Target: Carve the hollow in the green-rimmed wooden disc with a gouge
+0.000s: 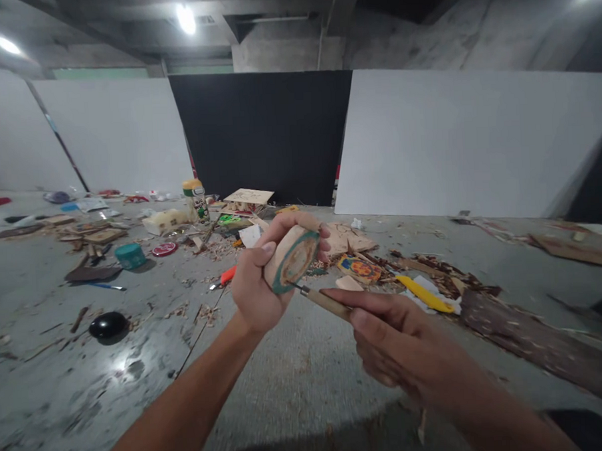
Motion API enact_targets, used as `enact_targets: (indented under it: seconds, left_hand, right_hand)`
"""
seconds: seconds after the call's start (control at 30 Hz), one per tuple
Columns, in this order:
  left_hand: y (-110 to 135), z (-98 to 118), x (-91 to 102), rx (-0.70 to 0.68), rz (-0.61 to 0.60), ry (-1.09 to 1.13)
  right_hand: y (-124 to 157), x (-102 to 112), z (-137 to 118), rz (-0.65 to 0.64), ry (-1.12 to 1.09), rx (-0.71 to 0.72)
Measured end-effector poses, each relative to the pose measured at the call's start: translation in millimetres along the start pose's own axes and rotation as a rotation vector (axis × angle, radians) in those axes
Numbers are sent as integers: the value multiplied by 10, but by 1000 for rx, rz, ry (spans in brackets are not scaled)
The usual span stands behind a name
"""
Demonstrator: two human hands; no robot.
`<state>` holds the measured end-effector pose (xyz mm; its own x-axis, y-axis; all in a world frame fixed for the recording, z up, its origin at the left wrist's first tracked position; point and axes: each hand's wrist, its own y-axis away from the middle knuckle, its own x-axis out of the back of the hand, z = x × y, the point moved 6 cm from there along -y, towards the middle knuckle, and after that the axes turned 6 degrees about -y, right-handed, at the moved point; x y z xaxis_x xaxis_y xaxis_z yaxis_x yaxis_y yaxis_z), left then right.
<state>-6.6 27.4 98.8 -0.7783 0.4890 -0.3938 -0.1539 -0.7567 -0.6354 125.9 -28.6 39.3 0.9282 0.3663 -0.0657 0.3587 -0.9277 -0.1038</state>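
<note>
My left hand (258, 280) is closed around a small oval wooden piece (292, 258) with a teal painted border, held up in front of me. My right hand (400, 341) grips a carving tool (324, 299) with a wooden handle. Its thin metal tip touches the lower edge of the wooden piece. Both hands hover above a grey concrete floor (297, 372).
Wood shavings, boards and scraps litter the floor. A teal tub (131, 255), a red lid (164, 249), a yellow-capped bottle (195, 199), a black round object (108, 324), a painted piece (359, 268), a yellow tool (424, 293) and a long bark slab (540, 345) lie around. White and black panels stand behind.
</note>
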Motion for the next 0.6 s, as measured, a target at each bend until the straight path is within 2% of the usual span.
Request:
enact_targets:
  seconds: [0.07,0.23,0.3,0.43,0.6]
  left_hand:
    - [-8,59,1,-28,-2,38]
    - [-26,94,19,37,31,164]
    - [-25,87,19,36,34,168]
    - [-24,60,0,41,18,151]
    - [-28,12,-28,133,3,174]
  right_hand:
    - [-1,-14,-37,-1,11,51]
    - [151,-52,-392,147,518,433]
    - [203,-54,-466,186,648,520]
    - [194,-68,-467,165,784,546]
    - [160,-68,-467,128,764,509]
